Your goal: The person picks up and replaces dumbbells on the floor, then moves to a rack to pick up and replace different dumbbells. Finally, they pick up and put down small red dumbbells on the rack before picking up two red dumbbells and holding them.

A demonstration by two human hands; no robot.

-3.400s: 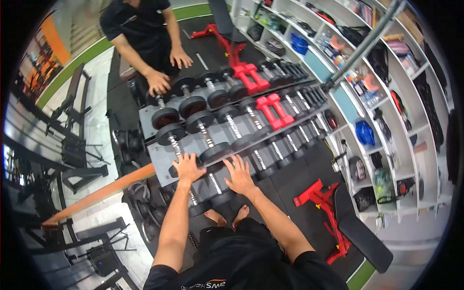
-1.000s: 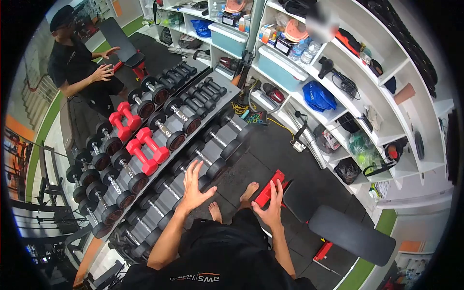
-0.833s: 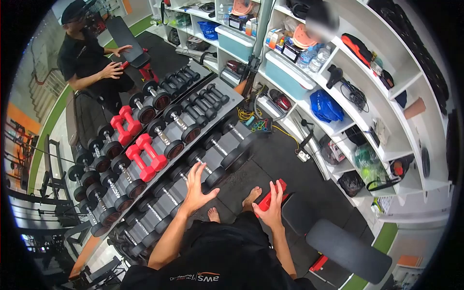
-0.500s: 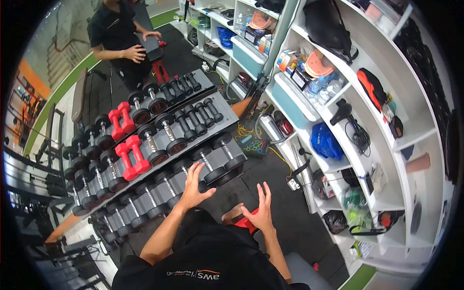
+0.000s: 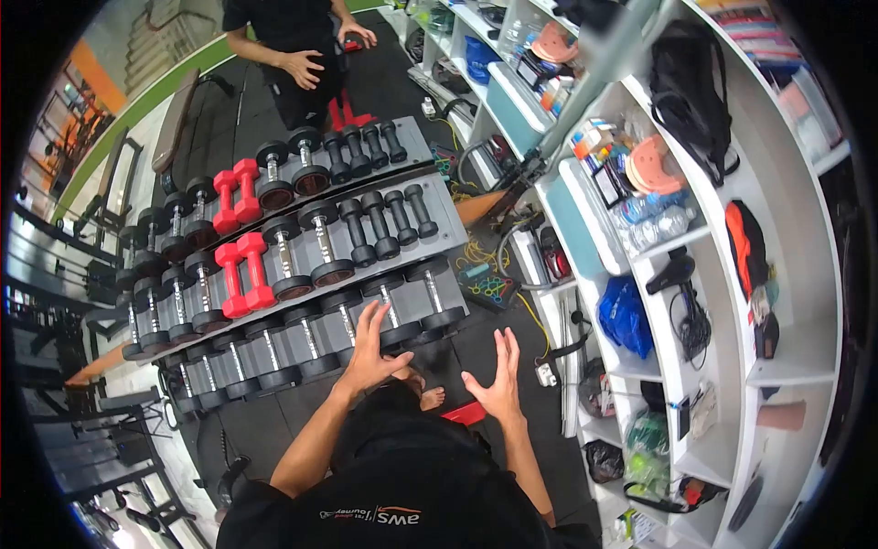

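My left hand (image 5: 370, 357) is raised in front of my body with its fingers spread, holding nothing. It overlaps the lower tier of the dumbbell rack (image 5: 261, 343) in the picture; no contact is visible. Level with it on the other side, my right hand (image 5: 497, 380) is also open, thumb and fingers apart, above the dark floor. On the rack sit black-and-chrome dumbbells (image 5: 322, 240), a pair of red dumbbells (image 5: 247, 274) and several small black dumbbells (image 5: 377, 229). Below and between the hands are a bare foot (image 5: 433, 398) and a red bench part (image 5: 466, 414).
A mirror behind the rack reflects the dumbbells and a person in black (image 5: 283, 55). White shelves (image 5: 791, 366) on the right hold a black bag (image 5: 690, 101), a blue plastic bag (image 5: 626, 317) and a hair dryer (image 5: 672, 273). A yellow cable (image 5: 532, 313) lies on the floor.
The head view has turned, so the rack sits more level and the shelves have shifted right. Both hands stay open and raised, nearly unchanged in pose.
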